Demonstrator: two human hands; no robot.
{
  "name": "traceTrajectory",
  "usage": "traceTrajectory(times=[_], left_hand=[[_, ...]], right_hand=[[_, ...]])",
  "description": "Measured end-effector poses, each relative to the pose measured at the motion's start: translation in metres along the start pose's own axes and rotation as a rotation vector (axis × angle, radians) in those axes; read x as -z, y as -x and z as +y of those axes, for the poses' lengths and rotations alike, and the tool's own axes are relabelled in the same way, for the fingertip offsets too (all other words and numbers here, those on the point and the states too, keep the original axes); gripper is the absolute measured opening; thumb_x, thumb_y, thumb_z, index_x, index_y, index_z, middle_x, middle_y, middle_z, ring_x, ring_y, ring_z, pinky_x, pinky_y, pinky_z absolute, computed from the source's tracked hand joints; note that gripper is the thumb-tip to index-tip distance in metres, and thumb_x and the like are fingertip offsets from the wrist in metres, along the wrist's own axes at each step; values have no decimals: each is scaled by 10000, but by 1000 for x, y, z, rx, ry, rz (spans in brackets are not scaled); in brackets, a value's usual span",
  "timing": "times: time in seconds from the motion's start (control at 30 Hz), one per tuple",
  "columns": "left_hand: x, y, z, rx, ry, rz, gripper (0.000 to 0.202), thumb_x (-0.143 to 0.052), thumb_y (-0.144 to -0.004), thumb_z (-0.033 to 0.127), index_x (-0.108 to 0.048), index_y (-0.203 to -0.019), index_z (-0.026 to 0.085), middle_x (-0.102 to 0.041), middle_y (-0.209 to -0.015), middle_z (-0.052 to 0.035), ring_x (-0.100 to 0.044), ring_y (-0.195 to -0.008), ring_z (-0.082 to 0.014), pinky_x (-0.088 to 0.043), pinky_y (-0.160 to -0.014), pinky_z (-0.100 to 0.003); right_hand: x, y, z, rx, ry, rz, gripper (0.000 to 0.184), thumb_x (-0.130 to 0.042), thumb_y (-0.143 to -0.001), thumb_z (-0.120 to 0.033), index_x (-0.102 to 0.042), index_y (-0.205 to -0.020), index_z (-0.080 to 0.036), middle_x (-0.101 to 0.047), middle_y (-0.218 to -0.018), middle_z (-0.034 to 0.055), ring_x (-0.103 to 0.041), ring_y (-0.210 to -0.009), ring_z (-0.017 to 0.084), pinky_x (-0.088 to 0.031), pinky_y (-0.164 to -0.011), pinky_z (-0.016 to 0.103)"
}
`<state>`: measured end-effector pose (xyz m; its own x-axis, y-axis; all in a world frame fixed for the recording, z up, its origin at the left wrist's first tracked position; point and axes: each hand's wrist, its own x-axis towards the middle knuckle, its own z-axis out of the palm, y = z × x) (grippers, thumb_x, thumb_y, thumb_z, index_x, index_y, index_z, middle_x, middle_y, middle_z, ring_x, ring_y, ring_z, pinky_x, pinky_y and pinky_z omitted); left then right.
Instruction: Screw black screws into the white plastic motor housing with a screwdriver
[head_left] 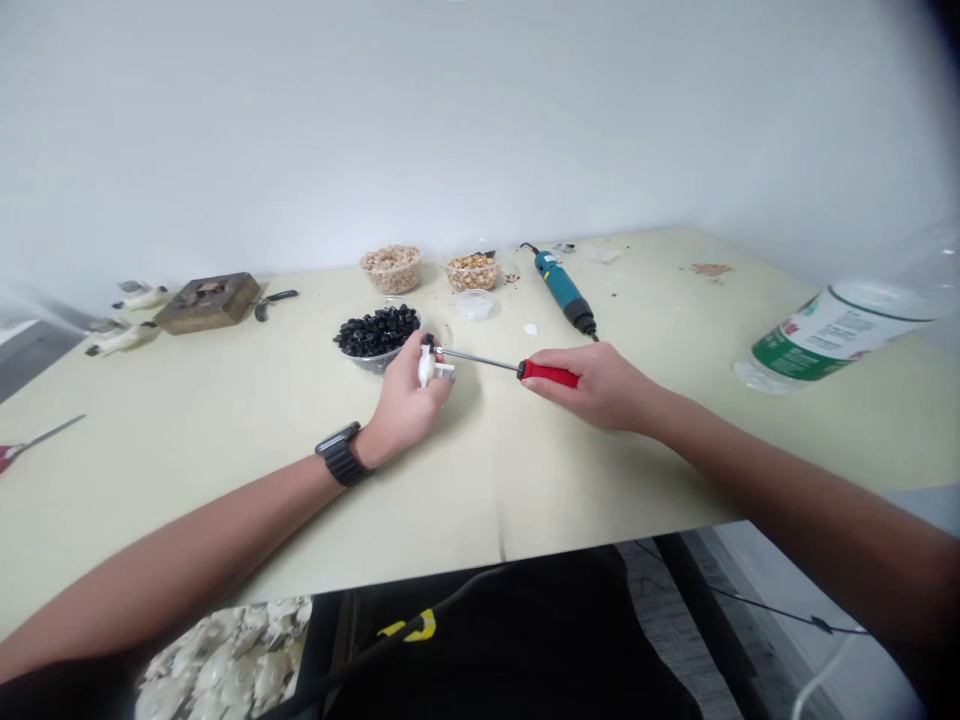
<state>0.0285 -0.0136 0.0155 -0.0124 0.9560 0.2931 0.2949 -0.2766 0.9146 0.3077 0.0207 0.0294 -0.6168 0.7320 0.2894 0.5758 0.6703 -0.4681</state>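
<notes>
Yellowish desk (480, 490) is backed by pale wall (450, 120). White part (427, 368) is pinched in left grip (409, 395), screwdriver (531, 371) in right grip (604, 387).

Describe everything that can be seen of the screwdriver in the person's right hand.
The screwdriver has a red, plastic-looking handle, a dark collar at the front and a slim, straight, metallic-looking shaft. It is held over the table, almost level in the picture, pointing toward the left hand. The right hand grips the handle and hides its rear end. The tip lies at the white part in the left hand, near its black end; whether it touches is too small to tell.
</notes>
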Motion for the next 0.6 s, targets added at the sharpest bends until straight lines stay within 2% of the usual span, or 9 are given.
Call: traceTrajectory(times=[0.13, 0.2, 0.27, 0.37, 0.47, 0.53, 0.6], left_hand=[[-2, 1, 0, 45, 121, -22, 232, -641, -687, 199, -539, -894, 221, -559, -841, 6, -503, -705, -144, -407, -622, -290], [-4, 2, 1, 114, 202, -27, 221, -628, -681, 214, -533, -881, 219, -540, -824, 13, -501, -684, -135, -413, -606, -285], [-5, 4, 2, 169, 245, -29, 212, -614, -680, 219, -530, -875, 216, -528, -818, 16, -494, -670, -127, -414, -595, -280], [-6, 6, 2, 196, 259, -19, 211, -613, -680, 212, -534, -876, 214, -529, -823, 16, -496, -668, -121, -416, -585, -272], [-7, 6, 0, 190, 231, -8, 226, -625, -677, 214, -532, -882, 217, -524, -804, 23, -498, -659, -122, -411, -571, -266], [-7, 6, -2, 170, 205, -10, 240, -630, -673, 218, -530, -891, 218, -528, -806, 24, -499, -659, -125, -412, -567, -267], [-7, 5, -5, 128, 170, -13, 248, -632, -675, 213, -531, -901, 219, -537, -822, 20, -500, -668, -130, -416, -576, -271]], right_hand=[[4, -1, 1, 41, 77, 78, 240, -723, -966, -430, -729, -1044, -204, -772, -944, 43, -665, -753, 180, -435, -664, 288], [3, 0, 2, 115, 227, 168, 226, -670, -1016, -407, -739, -1071, -200, -784, -1004, 64, -688, -812, 193, -413, -655, 294], [1, 3, 3, 180, 418, 228, 287, -550, -1102, -397, -766, -1117, -209, -791, -1007, 69, -693, -822, 196, -366, -619, 308], [-1, 6, 2, 220, 573, 205, 384, -461, -1145, -428, -776, -1149, -209, -782, -934, 72, -661, -743, 188, -326, -586, 319], [-1, 7, 2, 199, 459, 137, 362, -480, -1121, -421, -771, -1136, -206, -767, -912, 75, -656, -751, 196, -367, -611, 308], [0, 5, 3, 147, 273, 90, 318, -531, -1088, -413, -774, -1093, -208, -763, -909, 67, -659, -774, 198, -413, -650, 300], [2, 2, 3, 63, 62, 35, 294, -589, -1055, -434, -777, -1013, -212, -738, -842, 38, -621, -716, 179, -428, -643, 291]])
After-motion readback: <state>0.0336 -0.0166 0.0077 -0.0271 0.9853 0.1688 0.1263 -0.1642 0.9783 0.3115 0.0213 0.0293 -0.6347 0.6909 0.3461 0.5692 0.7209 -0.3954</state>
